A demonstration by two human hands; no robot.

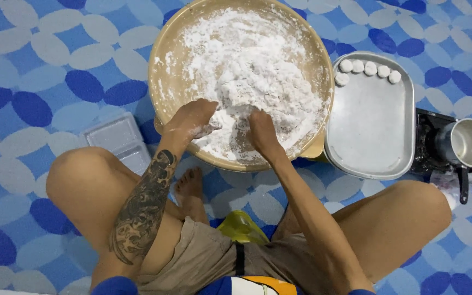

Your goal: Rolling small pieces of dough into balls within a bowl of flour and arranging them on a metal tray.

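Both the left hand (195, 121) and right hand (259, 131) clutch white dough (247, 82) in the basin (162, 82); 5 balls (370, 70) sit on the tray (372, 142) to their right, most dough unshaped.

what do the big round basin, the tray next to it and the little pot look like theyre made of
The basin looks like plastic: tan, matte, thick rounded rim. The rectangular tray seems aluminium or similar metal: dull grey sheen, thin rolled edge. The small pot looks like brushed metal, with a dark handle, probably plastic.
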